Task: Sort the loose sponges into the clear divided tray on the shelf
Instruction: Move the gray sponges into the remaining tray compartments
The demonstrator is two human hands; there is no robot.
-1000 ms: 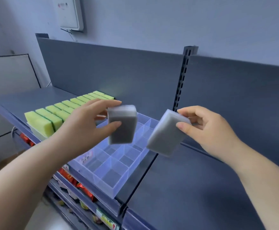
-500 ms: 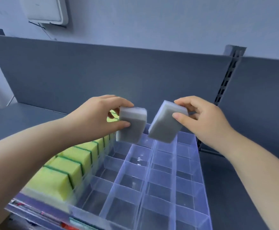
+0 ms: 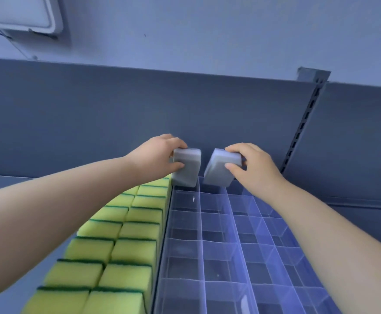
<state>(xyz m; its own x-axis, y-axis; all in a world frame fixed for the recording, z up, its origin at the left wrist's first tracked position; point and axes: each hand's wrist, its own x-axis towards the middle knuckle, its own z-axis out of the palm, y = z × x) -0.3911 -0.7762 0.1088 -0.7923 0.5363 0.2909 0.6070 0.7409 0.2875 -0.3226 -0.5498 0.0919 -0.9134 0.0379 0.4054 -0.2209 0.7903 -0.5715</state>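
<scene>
My left hand [image 3: 160, 156] grips a grey sponge [image 3: 186, 169] between thumb and fingers. It stands upright at the far left corner of the clear divided tray [image 3: 219, 245], its lower end at the rim of the back compartment. My right hand [image 3: 253, 166] holds a second grey sponge [image 3: 219, 172], tilted, over the neighbouring back compartment. The two sponges are a small gap apart. The tray's compartments in view hold nothing.
Two rows of yellow sponges with green pads [image 3: 121, 241] fill the tray's left section. The dark grey shelf back panel [image 3: 117, 109] rises just behind the hands. A slotted upright [image 3: 302, 123] stands at the right. A white wall box [image 3: 19, 12] hangs at the top left.
Both hands have moved forward and down with their sponges to the tray's back row. The view has come closer over the tray.
</scene>
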